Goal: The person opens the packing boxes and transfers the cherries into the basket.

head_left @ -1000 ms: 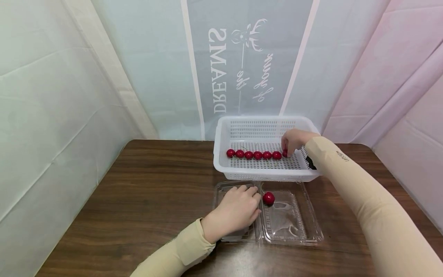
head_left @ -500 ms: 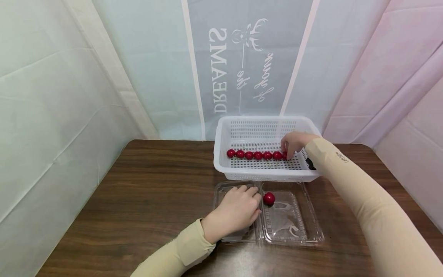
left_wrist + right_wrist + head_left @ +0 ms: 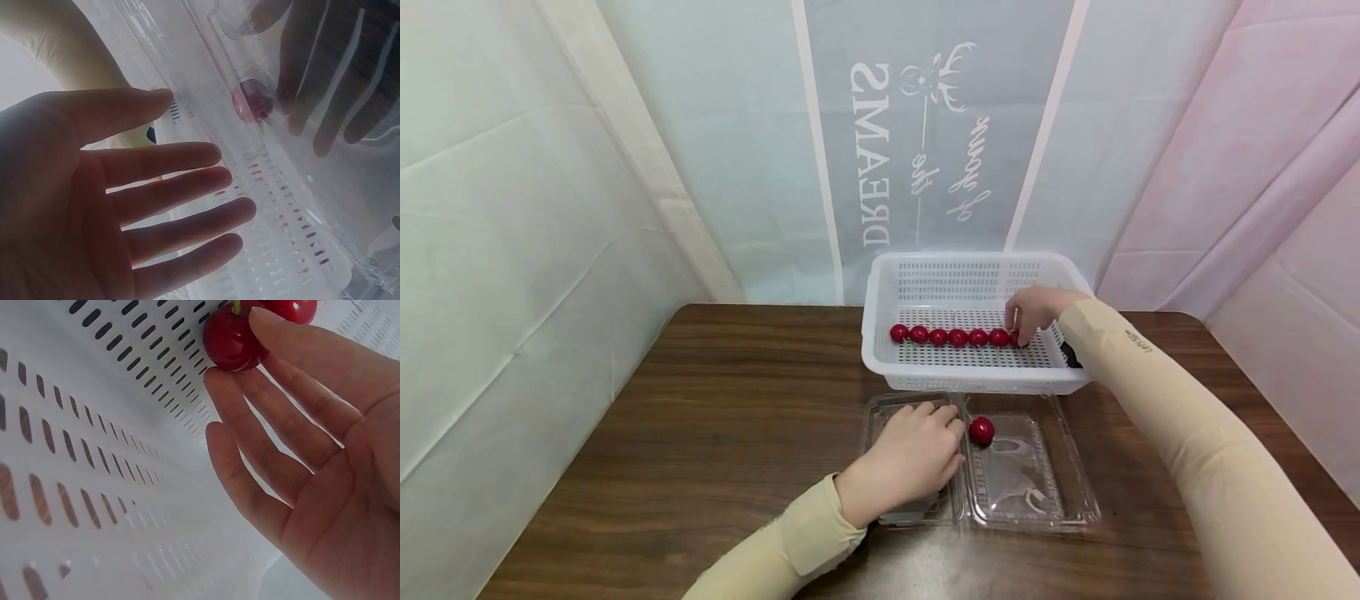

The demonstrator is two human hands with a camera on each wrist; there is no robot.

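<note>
My right hand (image 3: 1040, 307) reaches into a white slotted plastic basket (image 3: 977, 377). Its thumb and fingertips pinch a dark red cherry (image 3: 228, 340) with a green stem, at the right end of a row of cherries (image 3: 957, 337) on the basket floor. Another cherry (image 3: 297, 309) lies right beside the held one in the right wrist view. With fingers straight and spread in the left wrist view, my left hand (image 3: 913, 454) rests on the left half of a clear hinged plastic box (image 3: 1078, 492). One single cherry (image 3: 981, 431) sits in the box's right half.
The brown wooden table (image 3: 715, 417) carries both containers, the box standing directly in front of the basket. Behind the table hangs a printed curtain (image 3: 760, 167), and pale cloth walls (image 3: 512, 292) enclose both sides. My right sleeve (image 3: 1187, 425) crosses the basket's right rim.
My right hand has shifted slightly left, bringing the pinched cherry closer against the end of the row. The left hand and the box have stayed in place.
</note>
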